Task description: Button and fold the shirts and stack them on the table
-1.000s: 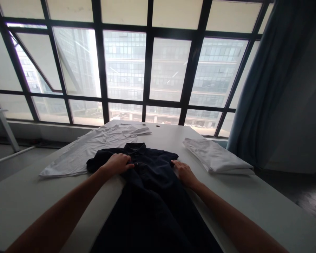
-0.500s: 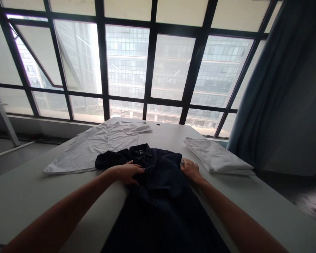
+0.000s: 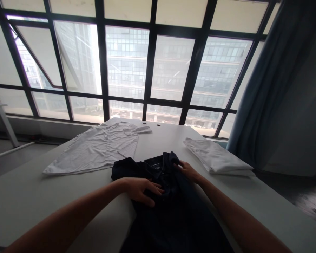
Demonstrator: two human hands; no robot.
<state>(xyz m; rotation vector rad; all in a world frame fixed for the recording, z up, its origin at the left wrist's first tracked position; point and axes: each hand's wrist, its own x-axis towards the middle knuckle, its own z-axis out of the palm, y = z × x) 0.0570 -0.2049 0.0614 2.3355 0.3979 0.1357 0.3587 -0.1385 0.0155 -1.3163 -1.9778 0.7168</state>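
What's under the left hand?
The dark shirt's front, just below its open collar. Whatever the left hand's palm covers can't be seen.

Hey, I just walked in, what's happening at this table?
A person's left hand rests spread on the front of a dark shirt, while the right hand holds its bunched edge beside the collar. On the white table, a white garment lies spread out at left and folded white cloth at right.
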